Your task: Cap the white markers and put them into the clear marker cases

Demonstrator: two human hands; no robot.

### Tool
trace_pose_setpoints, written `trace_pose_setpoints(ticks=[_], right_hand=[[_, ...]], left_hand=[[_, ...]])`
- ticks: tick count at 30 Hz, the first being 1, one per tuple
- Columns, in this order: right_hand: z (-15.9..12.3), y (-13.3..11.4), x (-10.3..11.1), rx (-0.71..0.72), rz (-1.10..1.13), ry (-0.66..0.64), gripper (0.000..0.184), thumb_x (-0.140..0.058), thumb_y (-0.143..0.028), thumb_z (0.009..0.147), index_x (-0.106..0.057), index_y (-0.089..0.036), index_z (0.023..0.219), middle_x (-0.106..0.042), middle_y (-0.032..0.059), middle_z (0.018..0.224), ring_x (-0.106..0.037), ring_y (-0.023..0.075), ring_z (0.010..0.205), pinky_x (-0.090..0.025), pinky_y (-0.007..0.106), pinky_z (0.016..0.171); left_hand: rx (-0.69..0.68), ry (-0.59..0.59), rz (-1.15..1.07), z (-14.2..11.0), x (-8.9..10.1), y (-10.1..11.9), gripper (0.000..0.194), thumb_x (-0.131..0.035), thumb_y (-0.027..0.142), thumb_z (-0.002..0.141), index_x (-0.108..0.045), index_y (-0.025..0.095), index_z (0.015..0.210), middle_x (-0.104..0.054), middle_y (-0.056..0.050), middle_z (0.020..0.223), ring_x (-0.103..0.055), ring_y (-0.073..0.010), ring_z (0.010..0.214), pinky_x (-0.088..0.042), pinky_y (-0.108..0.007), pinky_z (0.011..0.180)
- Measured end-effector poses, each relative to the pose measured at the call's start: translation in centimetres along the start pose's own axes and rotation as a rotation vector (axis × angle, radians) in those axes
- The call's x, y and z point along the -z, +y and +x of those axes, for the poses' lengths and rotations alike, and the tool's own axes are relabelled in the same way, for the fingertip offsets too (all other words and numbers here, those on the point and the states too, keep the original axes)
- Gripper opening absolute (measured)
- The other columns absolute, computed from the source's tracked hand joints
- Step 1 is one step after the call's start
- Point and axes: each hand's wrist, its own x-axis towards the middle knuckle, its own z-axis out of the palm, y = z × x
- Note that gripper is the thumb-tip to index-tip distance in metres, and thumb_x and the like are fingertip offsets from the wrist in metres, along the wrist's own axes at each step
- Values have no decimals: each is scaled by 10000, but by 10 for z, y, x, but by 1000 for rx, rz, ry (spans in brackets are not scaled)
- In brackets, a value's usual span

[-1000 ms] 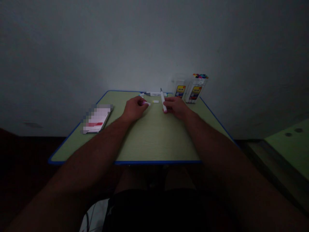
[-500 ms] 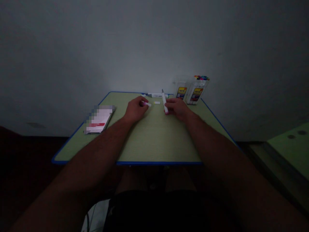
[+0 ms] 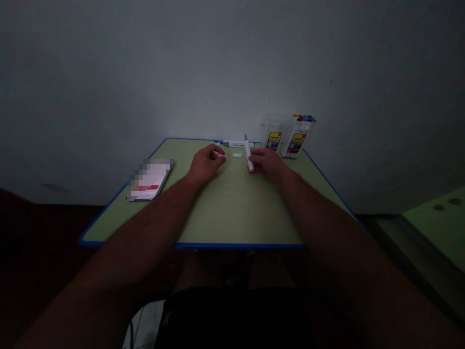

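My left hand [image 3: 206, 164] rests at the table's far part, its fingers closed on a small white marker cap [image 3: 219, 155] with a pink end. In my right hand [image 3: 268, 162] is a white marker [image 3: 248, 152], uncapped, its dark tip pointing up and away and its pink end down near the table. Between the two hands lies another white cap [image 3: 237, 155] with a yellowish end. Behind them, an uncapped white marker [image 3: 236, 144] lies sideways along the far edge, close to a further small white piece [image 3: 217, 144].
Two clear marker cases [image 3: 273, 138] stand at the far right; the right-hand case [image 3: 297, 140] holds several colourful-ended markers. A phone [image 3: 148, 182] with a lit screen lies on the left of the green table [image 3: 232, 213]. A grey wall [image 3: 225, 72] rises behind.
The cap in my left hand has turned and drawn further into the fingers, so less of it sticks out. My right hand and its marker have stayed about the same.
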Motion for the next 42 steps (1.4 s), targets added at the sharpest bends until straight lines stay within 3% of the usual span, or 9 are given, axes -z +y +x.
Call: trace_pose_setpoints(ticks=[8,19,23,27,33,42], right_hand=[[-1,-2,0,4,19,-6,145,-588,-17,834,-668,-127,883,-657,22,699,-599,119,558,-552,255,535],[3,0,3,19,51,6,63,-675,-91,813,-647,-137,782,-585,-13,651,-553,92,554,-553,232,528],[3,-1,3,20,46,-4,85,-682,-80,799,-628,-141,771,-624,3,703,-563,98,567,-558,247,531],[1,-4,2,16,9,4,108,-701,-86,796,-614,-151,790,-667,19,755,-573,98,591,-519,217,502],[-1,-4,1,53,-35,-43,134,-748,-165,830,-631,-155,765,-572,-34,656,-464,57,493,-423,176,412],[0,2,2,68,-81,-66,170,-711,-242,903,-639,-155,777,-528,-41,617,-440,58,464,-420,185,393]], left_hand=[[-66,83,-32,1,-1,0,178,-680,248,767,-698,192,935,-687,-30,804,-609,-162,728,-506,-315,717],[-65,83,-35,1,0,2,154,-679,199,729,-697,192,882,-685,-27,770,-581,-165,693,-475,-315,692],[-77,90,-41,1,0,2,162,-681,188,722,-700,182,883,-673,-20,766,-589,-163,699,-464,-309,687],[-84,89,-57,1,0,2,148,-680,174,724,-699,179,870,-664,-23,748,-569,-159,676,-453,-313,673],[-79,92,-57,1,0,2,146,-687,169,722,-697,185,866,-667,-29,746,-561,-162,670,-459,-323,680],[-63,79,-43,0,1,5,155,-684,179,729,-702,185,882,-672,-25,759,-566,-158,674,-470,-322,686]])
